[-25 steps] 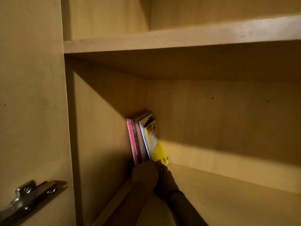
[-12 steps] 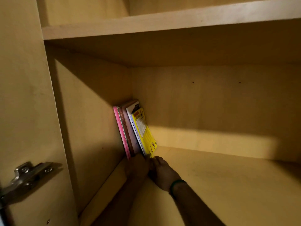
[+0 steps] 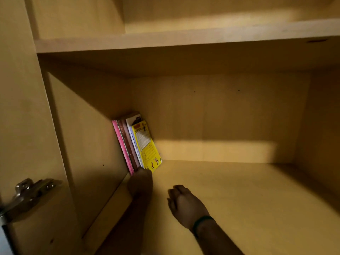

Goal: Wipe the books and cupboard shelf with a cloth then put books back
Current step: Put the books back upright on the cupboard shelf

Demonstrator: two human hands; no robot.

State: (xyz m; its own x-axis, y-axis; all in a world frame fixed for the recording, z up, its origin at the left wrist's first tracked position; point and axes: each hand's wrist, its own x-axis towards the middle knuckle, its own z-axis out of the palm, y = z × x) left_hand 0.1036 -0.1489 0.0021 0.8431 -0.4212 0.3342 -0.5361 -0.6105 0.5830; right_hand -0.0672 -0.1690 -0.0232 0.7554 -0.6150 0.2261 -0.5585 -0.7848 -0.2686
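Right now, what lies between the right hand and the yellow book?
Nothing but bare shelf board separates the right hand from the yellow book, as the head view shows.

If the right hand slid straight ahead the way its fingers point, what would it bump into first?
The right hand would probably meet the yellow book first, though depth is unclear.
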